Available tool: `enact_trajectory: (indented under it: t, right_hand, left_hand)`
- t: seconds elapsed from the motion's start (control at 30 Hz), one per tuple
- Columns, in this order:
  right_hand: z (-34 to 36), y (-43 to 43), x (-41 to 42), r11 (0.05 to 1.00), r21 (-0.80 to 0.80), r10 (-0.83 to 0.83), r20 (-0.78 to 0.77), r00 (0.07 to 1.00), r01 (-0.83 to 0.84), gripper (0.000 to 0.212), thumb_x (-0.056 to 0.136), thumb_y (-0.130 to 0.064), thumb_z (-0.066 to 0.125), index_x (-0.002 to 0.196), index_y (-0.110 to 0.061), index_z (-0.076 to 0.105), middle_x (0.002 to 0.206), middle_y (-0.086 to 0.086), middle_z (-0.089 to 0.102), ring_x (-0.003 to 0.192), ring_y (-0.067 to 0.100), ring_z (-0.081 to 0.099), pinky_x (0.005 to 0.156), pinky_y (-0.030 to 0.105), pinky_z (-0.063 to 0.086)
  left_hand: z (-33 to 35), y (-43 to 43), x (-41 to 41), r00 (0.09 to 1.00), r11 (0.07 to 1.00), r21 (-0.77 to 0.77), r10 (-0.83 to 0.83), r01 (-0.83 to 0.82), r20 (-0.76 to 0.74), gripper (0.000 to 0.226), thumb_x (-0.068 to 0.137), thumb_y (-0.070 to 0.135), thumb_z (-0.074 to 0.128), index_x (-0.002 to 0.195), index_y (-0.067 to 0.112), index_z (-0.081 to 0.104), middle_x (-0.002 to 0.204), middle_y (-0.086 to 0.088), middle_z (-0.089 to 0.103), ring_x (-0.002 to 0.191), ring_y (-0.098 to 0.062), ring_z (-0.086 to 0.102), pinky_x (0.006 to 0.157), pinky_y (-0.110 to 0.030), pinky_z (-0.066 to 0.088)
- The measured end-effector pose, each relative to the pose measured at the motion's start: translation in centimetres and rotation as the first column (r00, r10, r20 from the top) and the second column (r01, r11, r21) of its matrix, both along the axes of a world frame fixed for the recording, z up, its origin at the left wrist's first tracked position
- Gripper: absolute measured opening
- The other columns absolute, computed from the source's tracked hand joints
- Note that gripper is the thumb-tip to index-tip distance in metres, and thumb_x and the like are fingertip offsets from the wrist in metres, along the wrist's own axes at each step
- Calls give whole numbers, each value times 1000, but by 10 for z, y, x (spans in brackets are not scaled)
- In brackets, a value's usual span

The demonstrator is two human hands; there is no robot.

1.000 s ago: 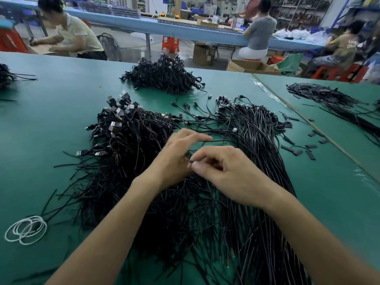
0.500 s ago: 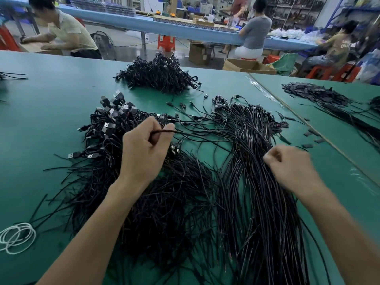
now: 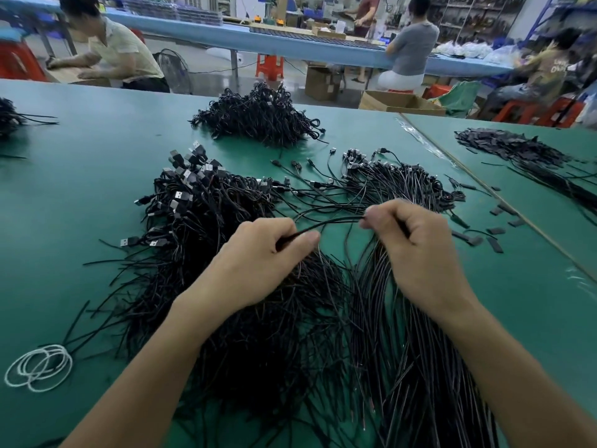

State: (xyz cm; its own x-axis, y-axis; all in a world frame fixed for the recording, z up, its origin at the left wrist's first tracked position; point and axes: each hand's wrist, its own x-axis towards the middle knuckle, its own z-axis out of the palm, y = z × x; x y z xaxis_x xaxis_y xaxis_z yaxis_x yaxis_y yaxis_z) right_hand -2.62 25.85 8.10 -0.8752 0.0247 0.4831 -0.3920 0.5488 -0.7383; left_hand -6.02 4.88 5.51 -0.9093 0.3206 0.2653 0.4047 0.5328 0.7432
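One black cable (image 3: 336,220) stretched between left hand (image 3: 258,263) and right hand (image 3: 416,253), just above the cable heaps (image 3: 258,350) on the green worktop (image 3: 80,195). Fingers of each pinched tight on it

Item: one head-worn wide-angle view. I logged it facing forward and down, close over the green table (image 3: 80,195); left hand (image 3: 258,263) and right hand (image 3: 416,250), pinching one cable (image 3: 336,220), sat mid-frame; the blue workbench (image 3: 290,46) ran far along the top.
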Motion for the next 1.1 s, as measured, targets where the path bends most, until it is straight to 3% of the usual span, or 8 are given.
enact_trajectory:
  t: [0.1, 0.23, 0.33, 0.47, 0.6, 0.73, 0.9, 1.1]
  right_hand:
    - [-3, 10, -7, 983, -133, -123, 15, 992, 124, 26, 98, -39, 54, 79, -27, 67, 49, -7, 48, 46, 9, 30, 43, 24, 29]
    - [-10, 6, -5, 994, -68, -75, 171, 982, 88, 28, 96, -41, 53, 78, -24, 67, 54, 9, 54, 48, 13, 41, 48, 32, 35]
    - [-15, -6, 7, 991, -5, 129, 306, 943, -134, 35, 90, -50, 49, 78, -23, 68, 52, -4, 47, 47, 13, 37, 43, 37, 30]
    - [-14, -24, 27, 946, 78, 264, 386, 884, -316, 23, 101, -36, 52, 87, -29, 69, 67, 7, 60, 60, 32, 51, 55, 41, 44]
    - [-4, -32, 36, 893, 162, 333, 388, 859, -419, 24, 101, -28, 55, 79, -20, 63, 61, -6, 54, 48, 9, 42, 45, 23, 36]
    - [12, -27, 30, 922, 226, 259, 241, 935, -314, 18, 94, -22, 65, 76, -19, 68, 69, -8, 62, 63, 8, 56, 59, 21, 45]
    - [13, -16, 20, 984, 5, 173, 143, 974, -176, 16, 80, -36, 77, 75, -22, 72, 65, -9, 64, 57, 2, 53, 56, 18, 45]
    - [-10, -26, 17, 972, -189, 179, 206, 962, -140, 31, 89, -50, 56, 73, -27, 71, 59, -8, 56, 56, 6, 47, 53, 25, 41]
  left_hand:
    - [14, -1, 8, 956, 974, 47, -228, 223, 183, 56, 89, 69, 40, 60, 21, 32, 52, 10, 29, 46, -12, 25, 47, -30, 27]
    - [26, 8, 26, 787, 807, 395, -557, 438, 266, 51, 97, 57, 40, 58, 25, 41, 52, 8, 32, 45, -13, 24, 40, -24, 26]
    - [30, 12, 31, 737, 623, 723, -632, 298, 240, 49, 103, 44, 40, 63, 20, 54, 52, 6, 31, 43, -11, 24, 38, -18, 26]
    - [22, 19, 25, 854, 444, 892, -493, 83, 166, 44, 98, 38, 41, 88, 12, 75, 70, -4, 63, 63, -16, 62, 56, -25, 54]
    - [4, 24, 20, 984, 719, 686, -176, 107, 31, 38, 104, 34, 41, 111, 12, 71, 103, -5, 75, 102, -17, 71, 86, -27, 56]
    - [-1, 27, 26, 994, 927, 360, -112, 111, -19, 50, 105, 43, 39, 75, 18, 70, 67, -1, 69, 59, -13, 65, 55, -31, 53]
    - [7, 22, 32, 882, 940, 326, -237, 103, 407, 67, 99, 57, 33, 53, 18, 62, 38, 0, 50, 27, -12, 42, 34, -14, 30]
    - [26, 13, 38, 720, 671, 727, -576, 146, 387, 47, 97, 42, 41, 59, 20, 57, 53, -4, 58, 39, -13, 55, 36, -18, 42]
